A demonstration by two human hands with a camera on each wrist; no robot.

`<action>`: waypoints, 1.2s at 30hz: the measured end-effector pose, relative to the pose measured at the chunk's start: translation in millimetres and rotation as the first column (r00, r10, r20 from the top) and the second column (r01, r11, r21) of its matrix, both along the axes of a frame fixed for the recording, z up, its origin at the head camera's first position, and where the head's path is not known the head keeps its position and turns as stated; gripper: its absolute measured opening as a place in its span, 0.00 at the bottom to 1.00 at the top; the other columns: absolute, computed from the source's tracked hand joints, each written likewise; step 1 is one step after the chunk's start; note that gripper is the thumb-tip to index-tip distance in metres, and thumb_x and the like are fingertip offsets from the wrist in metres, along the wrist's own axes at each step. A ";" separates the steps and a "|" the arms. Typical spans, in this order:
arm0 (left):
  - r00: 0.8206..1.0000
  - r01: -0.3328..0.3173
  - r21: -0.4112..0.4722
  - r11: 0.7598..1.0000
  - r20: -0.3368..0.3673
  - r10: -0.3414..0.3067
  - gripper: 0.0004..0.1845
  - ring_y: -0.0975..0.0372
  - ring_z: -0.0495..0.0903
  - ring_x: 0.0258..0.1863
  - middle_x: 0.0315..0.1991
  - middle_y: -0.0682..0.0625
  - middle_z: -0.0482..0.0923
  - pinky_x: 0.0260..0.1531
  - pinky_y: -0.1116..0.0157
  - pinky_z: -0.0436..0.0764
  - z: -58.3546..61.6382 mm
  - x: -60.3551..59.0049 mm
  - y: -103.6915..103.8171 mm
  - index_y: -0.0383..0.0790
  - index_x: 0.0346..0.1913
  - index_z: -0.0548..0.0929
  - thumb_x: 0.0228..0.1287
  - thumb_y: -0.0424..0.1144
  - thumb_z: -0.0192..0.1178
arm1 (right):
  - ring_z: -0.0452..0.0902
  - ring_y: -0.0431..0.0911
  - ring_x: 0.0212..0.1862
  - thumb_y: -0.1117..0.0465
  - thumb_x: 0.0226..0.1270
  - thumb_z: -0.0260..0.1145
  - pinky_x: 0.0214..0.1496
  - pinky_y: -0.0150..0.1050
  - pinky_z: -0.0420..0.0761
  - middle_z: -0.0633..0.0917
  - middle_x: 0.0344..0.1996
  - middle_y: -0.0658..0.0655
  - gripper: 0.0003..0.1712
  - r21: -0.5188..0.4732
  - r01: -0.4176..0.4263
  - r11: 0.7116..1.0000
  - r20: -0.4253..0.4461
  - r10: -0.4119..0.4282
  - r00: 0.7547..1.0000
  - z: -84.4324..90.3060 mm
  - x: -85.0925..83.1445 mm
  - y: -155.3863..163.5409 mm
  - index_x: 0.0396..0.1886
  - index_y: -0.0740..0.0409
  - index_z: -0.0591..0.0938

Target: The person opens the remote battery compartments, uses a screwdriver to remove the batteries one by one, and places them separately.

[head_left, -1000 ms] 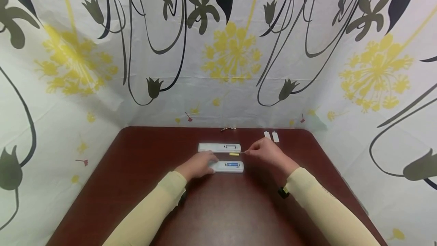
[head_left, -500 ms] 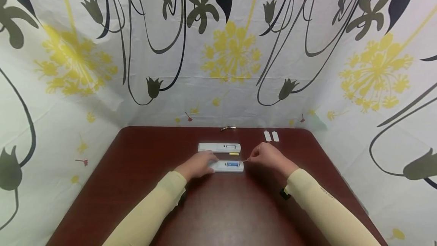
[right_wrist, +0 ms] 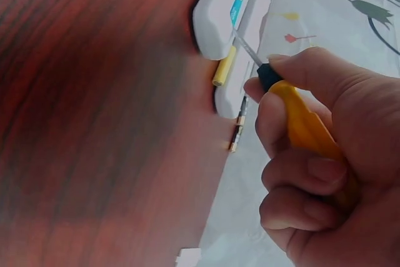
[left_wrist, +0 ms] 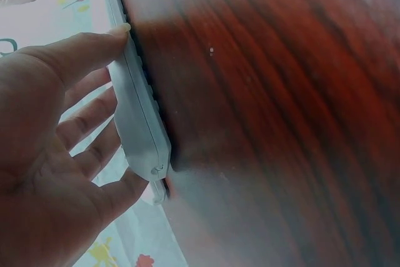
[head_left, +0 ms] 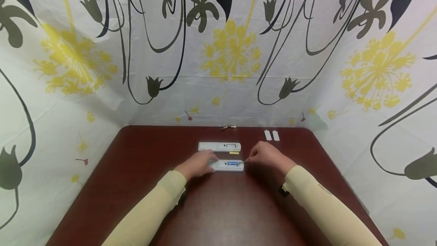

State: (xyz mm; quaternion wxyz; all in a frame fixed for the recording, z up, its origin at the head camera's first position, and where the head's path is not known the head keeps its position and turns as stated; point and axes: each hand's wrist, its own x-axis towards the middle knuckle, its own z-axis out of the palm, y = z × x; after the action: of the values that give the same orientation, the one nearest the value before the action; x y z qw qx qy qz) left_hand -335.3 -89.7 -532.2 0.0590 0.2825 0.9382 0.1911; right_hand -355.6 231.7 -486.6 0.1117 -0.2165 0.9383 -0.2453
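My left hand (head_left: 198, 163) grips the left end of the nearer white remote control (head_left: 221, 165), which lies face down on the table. In the left wrist view, thumb and fingers hold the remote's opposite long edges. A blue battery (head_left: 233, 163) shows in its uncovered compartment. Curled around a screwdriver (right_wrist: 312, 130) with a yellow handle and black collar is my right hand (head_left: 269, 155). The screwdriver's thin shaft (right_wrist: 249, 48) points at the compartment, its tip by the end of the battery; whether they touch I cannot tell.
A second white remote (head_left: 211, 146) with an uncovered compartment lies just behind, a yellow battery (head_left: 234, 153) in front of it. Several batteries (head_left: 228, 127) lie at the table's (head_left: 164, 139) back edge. Two white battery covers (head_left: 268, 135) are at the back right. Patterned cloth (head_left: 235, 101) surrounds the table.
My right hand has brought the screwdriver toward me, from beside the yellow battery to the nearer remote's compartment. The left hand and both remotes have stayed in place.
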 end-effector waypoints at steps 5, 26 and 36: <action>1.000 -0.002 -0.008 1.000 0.000 0.002 0.21 0.55 0.80 0.69 0.65 0.49 0.84 0.73 0.54 0.76 -0.4 -0.7 1.2 0.43 0.67 0.88 0.74 0.41 0.75 | 0.76 0.43 0.23 0.55 0.72 0.79 0.29 0.41 0.78 0.85 0.19 0.44 0.13 0.071 -0.015 0.997 -0.021 0.017 1.000 7.7 -1.8 -8.2 0.23 0.45 0.92; 1.000 0.012 0.028 1.000 0.015 -0.012 0.21 0.56 0.82 0.63 0.61 0.49 0.85 0.70 0.54 0.79 -1.1 -4.6 -1.5 0.43 0.65 0.89 0.72 0.40 0.77 | 0.80 0.46 0.30 0.60 0.64 0.84 0.40 0.49 0.88 0.85 0.27 0.51 0.12 0.527 -0.040 0.849 -0.218 0.181 0.959 39.7 1.0 -87.7 0.37 0.54 0.86; 1.000 0.024 0.019 1.000 0.001 -0.024 0.21 0.53 0.81 0.67 0.64 0.47 0.84 0.71 0.52 0.77 -0.4 -2.9 -2.1 0.42 0.65 0.88 0.73 0.39 0.76 | 0.79 0.47 0.33 0.60 0.67 0.81 0.44 0.46 0.85 0.87 0.31 0.50 0.08 0.410 -0.009 0.912 -0.159 0.081 0.984 35.5 -4.4 -68.9 0.40 0.55 0.88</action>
State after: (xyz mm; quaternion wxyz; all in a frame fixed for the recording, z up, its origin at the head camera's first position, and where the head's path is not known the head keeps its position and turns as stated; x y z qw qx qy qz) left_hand -338.2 -91.8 -532.6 0.0591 0.2941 0.9329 0.1995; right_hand -360.1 162.8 -451.1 0.0784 -0.2305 0.9696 -0.0220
